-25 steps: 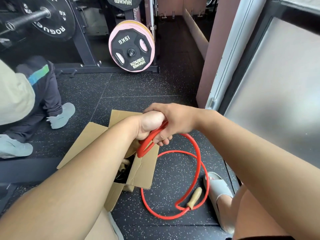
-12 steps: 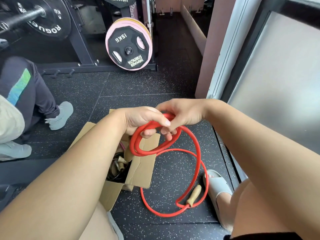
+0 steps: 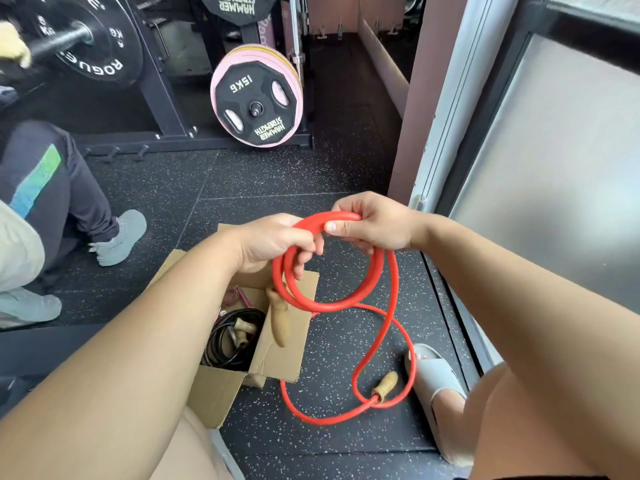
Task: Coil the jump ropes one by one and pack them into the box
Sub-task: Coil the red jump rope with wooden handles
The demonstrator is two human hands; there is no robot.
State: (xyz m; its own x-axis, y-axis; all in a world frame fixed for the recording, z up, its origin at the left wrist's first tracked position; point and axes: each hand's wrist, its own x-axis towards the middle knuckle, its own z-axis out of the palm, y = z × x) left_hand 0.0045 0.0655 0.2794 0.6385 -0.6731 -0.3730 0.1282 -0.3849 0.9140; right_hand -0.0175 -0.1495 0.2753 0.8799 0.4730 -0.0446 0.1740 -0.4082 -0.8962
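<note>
above box [image 3: 284, 358], red coil [image 3: 329, 307] upright

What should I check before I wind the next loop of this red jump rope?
1. Left hand grips the finished loops of the red jump rope: ok.
2. Right hand pinches the top of the loops: ok.
3. Whole rope coiled: not ok; a long stretch and a wooden handle lie on the floor.
4. Box open: ok; its flaps stand apart.
5. Room left in the box: cannot tell; a black rope lies inside and part is hidden.
6. Loose rope clear of the sandal: cannot tell; it runs right beside it.
</note>
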